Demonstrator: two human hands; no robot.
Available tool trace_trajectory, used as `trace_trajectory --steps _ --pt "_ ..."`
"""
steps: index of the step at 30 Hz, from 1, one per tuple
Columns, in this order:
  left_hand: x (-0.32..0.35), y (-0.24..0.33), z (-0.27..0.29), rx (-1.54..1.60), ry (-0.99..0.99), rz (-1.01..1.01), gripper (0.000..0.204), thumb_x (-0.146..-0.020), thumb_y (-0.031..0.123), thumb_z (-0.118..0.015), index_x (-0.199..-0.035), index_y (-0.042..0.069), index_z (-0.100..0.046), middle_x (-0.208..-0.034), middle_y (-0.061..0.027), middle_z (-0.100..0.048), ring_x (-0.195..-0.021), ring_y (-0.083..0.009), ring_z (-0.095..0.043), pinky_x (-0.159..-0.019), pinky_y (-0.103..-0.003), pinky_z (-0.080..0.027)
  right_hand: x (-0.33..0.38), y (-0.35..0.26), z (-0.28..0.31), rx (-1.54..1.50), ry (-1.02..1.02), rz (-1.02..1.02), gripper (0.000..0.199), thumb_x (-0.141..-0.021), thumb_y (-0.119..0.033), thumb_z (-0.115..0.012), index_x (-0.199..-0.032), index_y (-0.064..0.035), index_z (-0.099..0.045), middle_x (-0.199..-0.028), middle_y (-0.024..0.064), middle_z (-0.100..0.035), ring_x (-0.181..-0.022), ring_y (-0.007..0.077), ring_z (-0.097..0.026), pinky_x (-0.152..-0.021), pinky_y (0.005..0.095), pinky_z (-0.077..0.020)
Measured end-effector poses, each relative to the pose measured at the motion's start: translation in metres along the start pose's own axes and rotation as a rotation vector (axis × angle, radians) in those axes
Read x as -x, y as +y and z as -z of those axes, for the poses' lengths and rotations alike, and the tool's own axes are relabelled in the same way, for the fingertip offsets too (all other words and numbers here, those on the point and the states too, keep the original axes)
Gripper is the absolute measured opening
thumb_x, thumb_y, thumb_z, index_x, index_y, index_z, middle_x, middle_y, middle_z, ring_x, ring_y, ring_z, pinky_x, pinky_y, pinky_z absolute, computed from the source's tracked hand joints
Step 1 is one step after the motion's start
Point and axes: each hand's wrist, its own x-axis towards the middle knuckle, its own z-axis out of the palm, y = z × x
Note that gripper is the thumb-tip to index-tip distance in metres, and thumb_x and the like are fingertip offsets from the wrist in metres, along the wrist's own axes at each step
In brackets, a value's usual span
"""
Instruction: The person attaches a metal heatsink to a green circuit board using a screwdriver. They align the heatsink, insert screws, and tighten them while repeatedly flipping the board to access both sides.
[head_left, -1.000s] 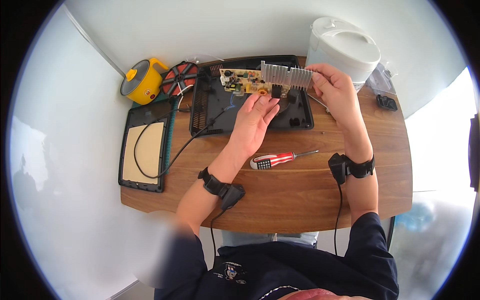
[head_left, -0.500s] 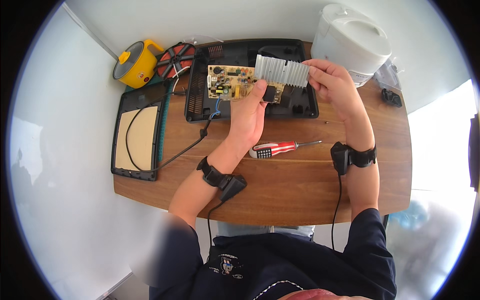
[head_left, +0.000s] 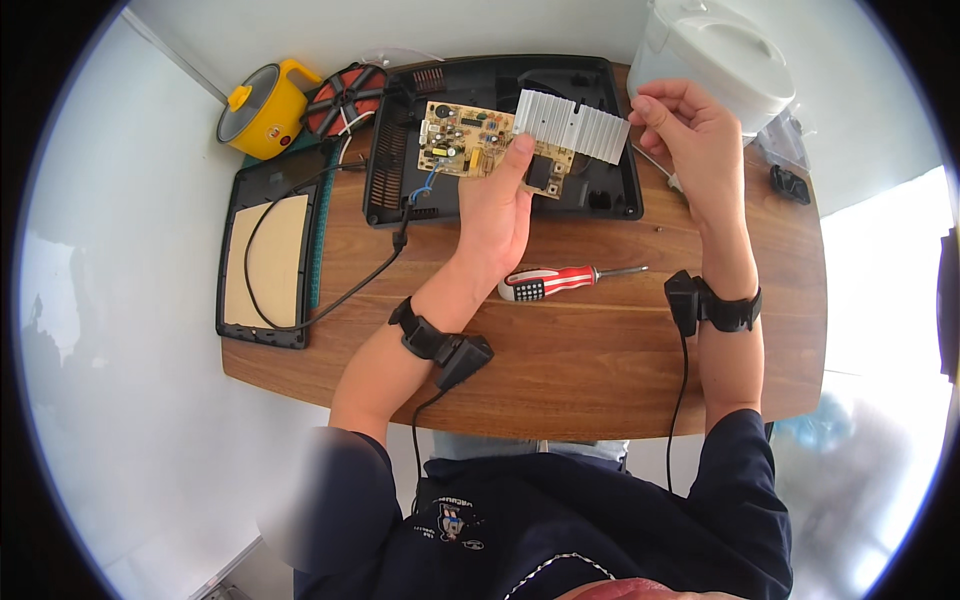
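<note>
A tan circuit board (head_left: 455,160) full of small parts is in my left hand (head_left: 495,215), its thumb pressed over the front edge. A silver finned heat sink (head_left: 570,125) lies along the board's right side. My right hand (head_left: 700,140) is just beyond the heat sink's right end, fingers curled and thumb and fingertip drawn together; anything between them is too small to make out. Blue wires (head_left: 425,187) run from the board toward a black power cord (head_left: 365,275). Beneath the board lies an open black plastic housing (head_left: 400,215).
A red-and-white screwdriver (head_left: 555,282) lies in front of the housing. At left are a black panel with a tan sheet (head_left: 265,265), a red coil (head_left: 325,112) and a yellow pot (head_left: 265,110). A white lidded container (head_left: 720,65) stands at back right, near a small black part (head_left: 788,185).
My right hand has come off the heat sink's right end and moved slightly up and right. The left hand still holds the board. The whole view has shifted a little.
</note>
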Motion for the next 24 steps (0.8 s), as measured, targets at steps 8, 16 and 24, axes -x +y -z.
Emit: trace_trajectory --steps 8,16,24 --pt "0.001 0.002 0.001 -0.003 -0.025 0.031 0.034 -0.102 0.016 -0.067 -0.132 0.004 -0.058 -0.129 -0.0052 -0.066 -0.12 -0.0177 -0.063 -0.104 -0.037 -0.053 0.002 0.002 0.0 -0.182 -0.011 0.053 0.012 -0.096 -0.011 -0.074 -0.104 -0.003 -0.071 -0.094 0.0079 -0.077 -0.075 0.0071 -0.067 -0.07 0.0214 -0.0573" --pt "0.0 0.001 0.0 0.003 -0.041 0.029 0.034 -0.1 0.014 -0.069 -0.131 0.005 -0.058 -0.129 -0.0047 -0.066 -0.12 -0.0174 -0.063 -0.104 -0.036 -0.053 0.002 0.012 -0.007 -0.17 -0.038 0.195 0.007 -0.09 -0.006 -0.079 -0.095 -0.0033 -0.076 -0.088 0.0039 -0.076 -0.074 0.0068 -0.066 -0.068 0.0206 -0.0544" --pt "0.001 0.002 -0.001 0.013 -0.049 0.017 0.034 -0.099 0.013 -0.071 -0.129 0.005 -0.059 -0.127 -0.0052 -0.066 -0.118 -0.0174 -0.064 -0.103 -0.036 -0.053 0.008 0.014 -0.017 -0.073 -0.013 0.26 0.015 -0.085 -0.005 -0.083 -0.099 -0.0026 -0.076 -0.085 0.0004 -0.075 -0.074 0.0068 -0.066 -0.067 0.0216 -0.0533"
